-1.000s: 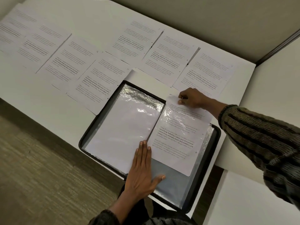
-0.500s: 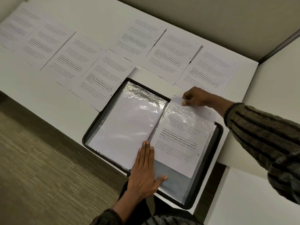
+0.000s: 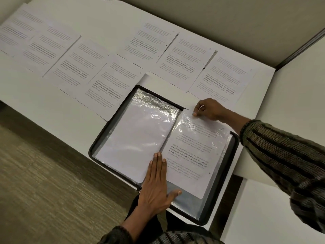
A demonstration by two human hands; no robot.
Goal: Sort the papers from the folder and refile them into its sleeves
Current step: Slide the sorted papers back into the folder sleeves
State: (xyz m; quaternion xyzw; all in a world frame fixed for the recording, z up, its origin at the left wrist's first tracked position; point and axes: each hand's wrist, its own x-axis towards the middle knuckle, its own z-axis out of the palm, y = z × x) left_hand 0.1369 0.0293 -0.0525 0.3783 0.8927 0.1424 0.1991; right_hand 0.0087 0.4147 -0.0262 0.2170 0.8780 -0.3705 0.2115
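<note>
Seven printed pages (image 3: 109, 85) lie spread across the far bench (image 3: 44, 106), as before. The sheet (image 3: 191, 155) has slid deeper into the right sleeve (image 3: 223, 152) of the open folder (image 3: 232, 155). The left hand (image 3: 156, 187) stays flat, fingers together, at the spine. The right hand (image 3: 209, 110) pinches the sheet's far corner.

dim overhead light glares off the plastic sleeves (image 3: 154, 110); far papers (image 3: 35, 41) blur, and edges bow with wide-angle distortion.
</note>
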